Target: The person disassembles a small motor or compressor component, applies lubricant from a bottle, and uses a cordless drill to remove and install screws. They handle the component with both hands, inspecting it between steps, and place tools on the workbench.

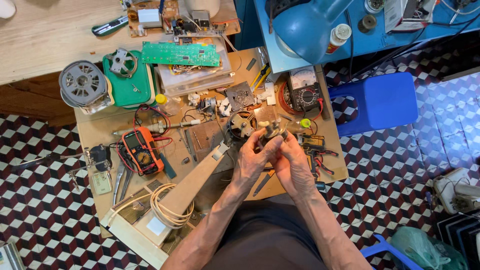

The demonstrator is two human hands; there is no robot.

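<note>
Both hands up over the bench's near edge, pressed together around a small metal motor part (272, 129). Left hand (252, 160) curled, fingers wrapped on the part's left side; right hand (292, 165) curled on its right side and underside, thumb up against it. Grasp is shared; how hard each is clenched I cannot tell.

At 11 o'clock of the part, just beside it: round motor stator (241, 123) lying flat. Further at 11: square perforated plate (240, 95). At 1 o'clock: analog multimeter (306, 89). At 9 o'clock, well apart: orange multimeter (142, 149) with red leads. At 7 o'clock: wooden strip (195, 185) and coiled cream cable (167, 207).

Wooden bench (100, 131) is crowded; its right edge runs close at 3 o'clock of the right hand, near pliers (320, 160). Beyond that edge: patterned tile floor and a blue stool (385, 102) at 2 o'clock.
</note>
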